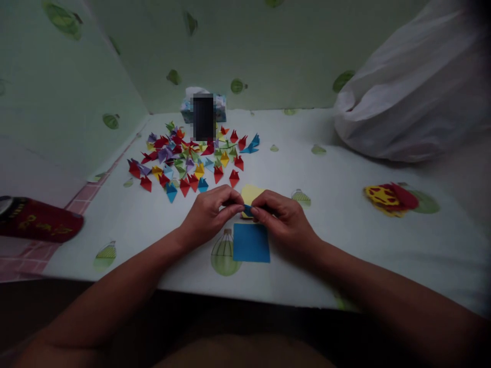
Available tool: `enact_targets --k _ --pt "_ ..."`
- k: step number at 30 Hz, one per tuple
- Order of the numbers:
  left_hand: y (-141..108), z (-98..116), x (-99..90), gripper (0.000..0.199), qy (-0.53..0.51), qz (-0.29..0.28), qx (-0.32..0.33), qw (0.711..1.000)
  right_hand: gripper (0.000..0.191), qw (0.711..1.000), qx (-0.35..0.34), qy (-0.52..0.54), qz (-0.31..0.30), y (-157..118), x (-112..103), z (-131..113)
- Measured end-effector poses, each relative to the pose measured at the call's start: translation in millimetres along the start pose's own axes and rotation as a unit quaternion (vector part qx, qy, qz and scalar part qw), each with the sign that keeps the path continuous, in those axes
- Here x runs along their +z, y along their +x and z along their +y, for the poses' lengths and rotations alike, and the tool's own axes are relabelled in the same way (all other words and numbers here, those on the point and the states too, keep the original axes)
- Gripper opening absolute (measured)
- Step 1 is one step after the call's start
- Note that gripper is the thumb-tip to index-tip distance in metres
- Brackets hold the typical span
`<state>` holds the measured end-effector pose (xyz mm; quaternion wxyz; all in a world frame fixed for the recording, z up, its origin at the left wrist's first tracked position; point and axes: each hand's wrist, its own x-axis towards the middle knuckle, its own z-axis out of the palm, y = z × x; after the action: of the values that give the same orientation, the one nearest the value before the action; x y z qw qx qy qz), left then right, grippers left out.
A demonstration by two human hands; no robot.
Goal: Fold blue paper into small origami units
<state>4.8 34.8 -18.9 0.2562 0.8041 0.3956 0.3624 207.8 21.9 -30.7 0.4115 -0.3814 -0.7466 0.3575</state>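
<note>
Between my two hands is a small folded piece of blue paper (248,210), mostly covered by the fingers. My left hand (215,207) pinches its left end with thumb and forefinger. At its right end my right hand (282,217) pinches it the same way. Just beyond and below the fingers lies a stack of yellow paper (251,193), partly hidden by the hands. A flat blue paper square (251,243) rests on the table in front of me. Many folded paper cranes (187,158) in red, yellow, purple, green and blue stand grouped behind my left hand.
A tissue box (220,107) stands at the back, with a dark blurred rectangle (203,117) before it. Far left lies a red can (42,220). A white plastic bag (402,97) bulges at the back right, above a red and yellow cut-out ornament (389,198).
</note>
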Motion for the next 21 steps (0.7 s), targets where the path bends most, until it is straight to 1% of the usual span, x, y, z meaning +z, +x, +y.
enact_targets --k 4,8,10,12,15,18,21 --pt "-0.7 -0.3 -1.2 0.007 -0.006 -0.004 -0.004 1.0 0.014 1.0 -0.001 0.002 -0.003 -0.3 0.0 1.1" --pt "0.0 0.9 -3.4 0.009 -0.002 -0.012 -0.014 1.0 0.014 1.0 0.013 0.011 -0.001 -0.9 1.0 0.9" --pt "0.7 1.5 -4.4 0.01 -0.003 -0.007 -0.012 1.0 0.014 1.0 0.017 0.014 0.001 -1.0 1.1 0.2" --pt "1.2 1.9 -5.5 0.009 -0.008 0.01 -0.004 1.0 0.014 1.0 0.015 0.011 0.009 -1.2 0.5 -0.8" --pt "1.2 2.7 -8.2 0.006 -0.012 0.053 0.025 0.998 0.012 0.999 -0.009 -0.004 0.034 -1.9 -1.3 -2.2" --pt "0.7 4.4 -10.8 0.016 0.009 0.092 0.083 0.992 0.012 0.997 -0.042 -0.021 0.055 -2.9 -2.4 -3.8" --pt "-0.2 5.7 -10.8 0.014 0.036 0.1 0.117 0.987 0.013 0.996 -0.057 -0.029 0.057 -3.3 -2.3 -5.4"
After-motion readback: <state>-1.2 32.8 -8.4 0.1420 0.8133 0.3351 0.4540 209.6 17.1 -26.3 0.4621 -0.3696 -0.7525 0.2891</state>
